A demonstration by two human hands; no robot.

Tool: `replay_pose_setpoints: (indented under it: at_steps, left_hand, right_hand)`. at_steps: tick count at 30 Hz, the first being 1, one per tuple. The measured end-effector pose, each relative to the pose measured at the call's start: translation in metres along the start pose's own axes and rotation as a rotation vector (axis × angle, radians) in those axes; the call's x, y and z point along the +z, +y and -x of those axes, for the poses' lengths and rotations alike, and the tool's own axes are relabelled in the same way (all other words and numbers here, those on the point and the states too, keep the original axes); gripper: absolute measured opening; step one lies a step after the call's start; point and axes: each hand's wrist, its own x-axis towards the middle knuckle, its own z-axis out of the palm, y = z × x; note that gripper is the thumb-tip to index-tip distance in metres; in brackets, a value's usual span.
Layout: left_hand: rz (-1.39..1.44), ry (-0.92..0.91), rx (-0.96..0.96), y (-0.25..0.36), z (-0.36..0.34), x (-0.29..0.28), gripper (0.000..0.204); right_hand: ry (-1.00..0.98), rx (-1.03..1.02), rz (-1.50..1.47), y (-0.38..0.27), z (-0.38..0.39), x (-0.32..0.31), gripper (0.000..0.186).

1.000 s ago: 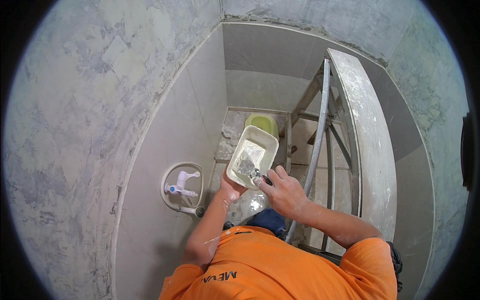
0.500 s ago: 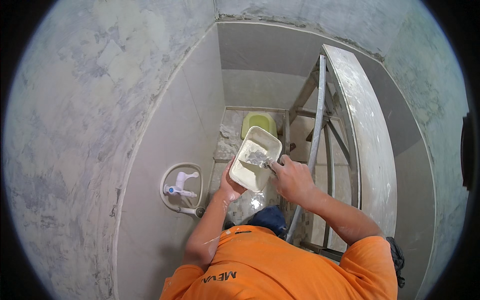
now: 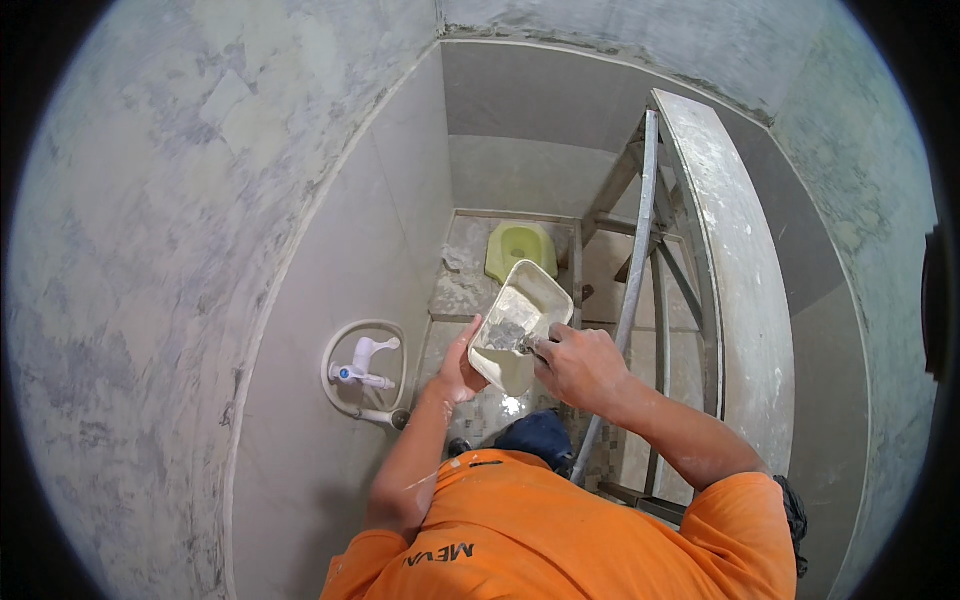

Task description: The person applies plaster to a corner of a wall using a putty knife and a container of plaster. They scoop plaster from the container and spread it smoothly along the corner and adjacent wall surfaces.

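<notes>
My left hand [image 3: 461, 366] grips the left side of an off-white rectangular tub [image 3: 541, 289], with its fingers along the outer wall. The tub tilts, and pale paste coats its inside. In my right hand [image 3: 583, 367] is a small trowel [image 3: 508, 336], its handle mostly hidden in the closed fingers. The grey, paste-smeared blade lies inside the tub, near the middle. I cannot tell whether the blade touches the bottom.
A yellow-green squat toilet [image 3: 521, 245] is set in the floor beyond the tub. To the right stands a metal-legged trestle [image 3: 645, 230] with a long, stained plank [image 3: 735, 240]. A white tap [image 3: 364, 364] with a looped hose juts from the left wall. Plaster-streaked walls [image 3: 170, 250] surround me.
The tub has moved slightly down and to the right, and its tilt differs. The trowel blade has shifted a little down and left inside it. Both hands keep their hold.
</notes>
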Motion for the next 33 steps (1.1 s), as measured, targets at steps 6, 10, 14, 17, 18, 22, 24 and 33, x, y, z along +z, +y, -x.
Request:
replay_pose_setpoints:
  at_steps: [6,10,14,17,18,22,24,33]
  left_hand:
    - [-0.029,-0.052,-0.067,-0.009,-0.003,-0.006,0.061]
    - [-0.008,-0.035,-0.108,-0.013,-0.008,-0.008,0.061]
    - [0.034,0.013,-0.104,-0.017,-0.015,-0.015,0.059]
    - [0.025,0.016,-0.102,-0.015,-0.013,-0.004,0.058]
    - [0.014,0.012,-0.106,-0.014,-0.012,-0.002,0.058]
    - [0.060,-0.013,-0.061,-0.011,-0.010,-0.006,0.059]
    - [-0.058,0.035,-0.063,-0.004,0.002,0.014,0.059]
    - [0.086,0.060,-0.037,-0.004,-0.019,-0.005,0.064]
  right_hand:
    - [-0.115,0.005,-0.027,0.012,-0.002,-0.026,0.026]
    - [-0.033,0.038,-0.103,0.024,0.003,-0.037,0.024]
    - [0.083,0.110,0.039,0.026,0.004,-0.035,0.024]
    - [0.114,0.118,0.087,0.019,0.004,-0.025,0.021]
    - [0.113,0.109,0.088,0.015,0.005,-0.021,0.020]
    - [0.045,0.058,0.052,0.001,0.008,-0.009,0.019]
    - [0.003,0.053,0.075,-0.004,0.011,-0.003,0.019]
    - [0.004,0.201,0.036,0.011,0.002,-0.023,0.022]
